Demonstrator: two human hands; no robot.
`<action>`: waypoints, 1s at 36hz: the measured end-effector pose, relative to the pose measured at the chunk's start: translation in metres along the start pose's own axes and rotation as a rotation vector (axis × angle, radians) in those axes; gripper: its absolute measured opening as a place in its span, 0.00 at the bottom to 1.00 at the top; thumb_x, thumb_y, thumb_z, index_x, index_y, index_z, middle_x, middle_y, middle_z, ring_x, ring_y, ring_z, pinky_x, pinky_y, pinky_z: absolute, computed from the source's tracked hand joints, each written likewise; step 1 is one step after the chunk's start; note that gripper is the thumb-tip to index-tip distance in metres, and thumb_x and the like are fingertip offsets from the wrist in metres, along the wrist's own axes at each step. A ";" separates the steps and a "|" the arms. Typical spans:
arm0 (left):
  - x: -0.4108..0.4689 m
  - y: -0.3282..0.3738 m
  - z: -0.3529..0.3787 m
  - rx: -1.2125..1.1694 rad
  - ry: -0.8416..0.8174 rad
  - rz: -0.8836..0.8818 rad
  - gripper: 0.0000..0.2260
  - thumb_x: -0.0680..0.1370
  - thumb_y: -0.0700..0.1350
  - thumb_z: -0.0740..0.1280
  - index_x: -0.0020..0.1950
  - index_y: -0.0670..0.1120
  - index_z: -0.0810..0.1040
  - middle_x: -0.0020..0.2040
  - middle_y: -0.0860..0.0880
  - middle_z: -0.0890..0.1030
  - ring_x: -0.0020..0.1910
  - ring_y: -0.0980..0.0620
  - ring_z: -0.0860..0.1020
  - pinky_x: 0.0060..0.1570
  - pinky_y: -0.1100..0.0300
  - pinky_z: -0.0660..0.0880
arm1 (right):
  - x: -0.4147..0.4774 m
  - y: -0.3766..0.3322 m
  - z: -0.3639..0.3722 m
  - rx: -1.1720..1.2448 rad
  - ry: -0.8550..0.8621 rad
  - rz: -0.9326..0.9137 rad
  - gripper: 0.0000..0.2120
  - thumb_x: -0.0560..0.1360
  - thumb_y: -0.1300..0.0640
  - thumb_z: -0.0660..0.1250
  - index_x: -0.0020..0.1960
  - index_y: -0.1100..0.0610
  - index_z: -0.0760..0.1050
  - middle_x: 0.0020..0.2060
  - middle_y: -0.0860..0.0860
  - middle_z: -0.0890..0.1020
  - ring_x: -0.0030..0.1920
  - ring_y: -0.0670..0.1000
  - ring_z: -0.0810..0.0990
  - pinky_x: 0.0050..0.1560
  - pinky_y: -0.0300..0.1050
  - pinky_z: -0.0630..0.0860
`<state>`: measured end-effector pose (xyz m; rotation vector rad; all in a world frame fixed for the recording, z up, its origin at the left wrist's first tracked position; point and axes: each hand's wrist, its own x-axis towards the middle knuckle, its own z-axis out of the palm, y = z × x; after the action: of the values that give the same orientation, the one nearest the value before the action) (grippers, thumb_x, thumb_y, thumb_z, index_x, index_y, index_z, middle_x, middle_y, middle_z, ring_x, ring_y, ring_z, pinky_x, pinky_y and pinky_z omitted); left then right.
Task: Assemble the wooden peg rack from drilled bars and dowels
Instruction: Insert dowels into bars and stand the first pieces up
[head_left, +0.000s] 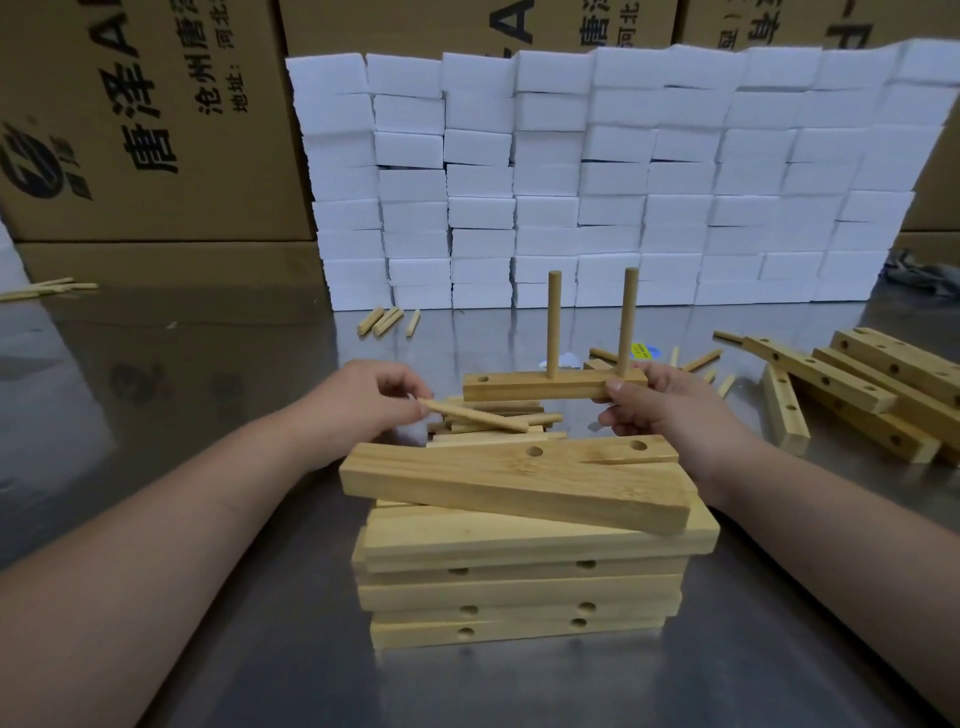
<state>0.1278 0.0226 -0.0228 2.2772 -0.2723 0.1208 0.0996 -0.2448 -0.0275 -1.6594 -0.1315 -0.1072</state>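
While the right hand pinches the drilled bar by its right end at mid-frame, the left hand holds a loose dowel by one end, just left of it. Both seem light, stiff and smooth; a grip nearer the dowel's middle would steady it.

At the frame's centre my right grip pinches the right end of a drilled bar, held level. Two dowels stand upright in its holes, and the hole at its left end is bare. My left grip pinches a loose dowel just below. Lower centre, a stack of bars sits on the counter.
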 end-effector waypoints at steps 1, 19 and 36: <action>0.001 0.000 -0.002 -0.082 0.045 -0.001 0.06 0.74 0.40 0.69 0.40 0.50 0.82 0.45 0.47 0.82 0.45 0.50 0.78 0.47 0.57 0.74 | 0.000 0.000 0.000 0.005 -0.001 0.001 0.07 0.78 0.62 0.62 0.53 0.64 0.75 0.35 0.53 0.78 0.29 0.41 0.78 0.34 0.33 0.73; 0.012 0.059 -0.004 -0.503 0.404 0.138 0.08 0.81 0.41 0.56 0.46 0.50 0.72 0.43 0.54 0.82 0.39 0.55 0.83 0.37 0.63 0.76 | -0.001 -0.001 0.001 0.034 -0.042 0.016 0.05 0.78 0.61 0.61 0.51 0.58 0.75 0.45 0.55 0.82 0.36 0.49 0.81 0.51 0.49 0.70; 0.007 0.058 0.003 -0.310 0.330 0.207 0.09 0.80 0.42 0.59 0.46 0.55 0.73 0.38 0.59 0.83 0.34 0.56 0.82 0.37 0.63 0.75 | 0.000 -0.001 0.000 0.067 -0.074 0.040 0.06 0.79 0.61 0.59 0.53 0.57 0.73 0.42 0.52 0.85 0.34 0.48 0.83 0.49 0.45 0.77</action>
<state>0.1208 -0.0181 0.0190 1.8820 -0.3264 0.5206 0.0994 -0.2451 -0.0261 -1.5987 -0.1565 -0.0109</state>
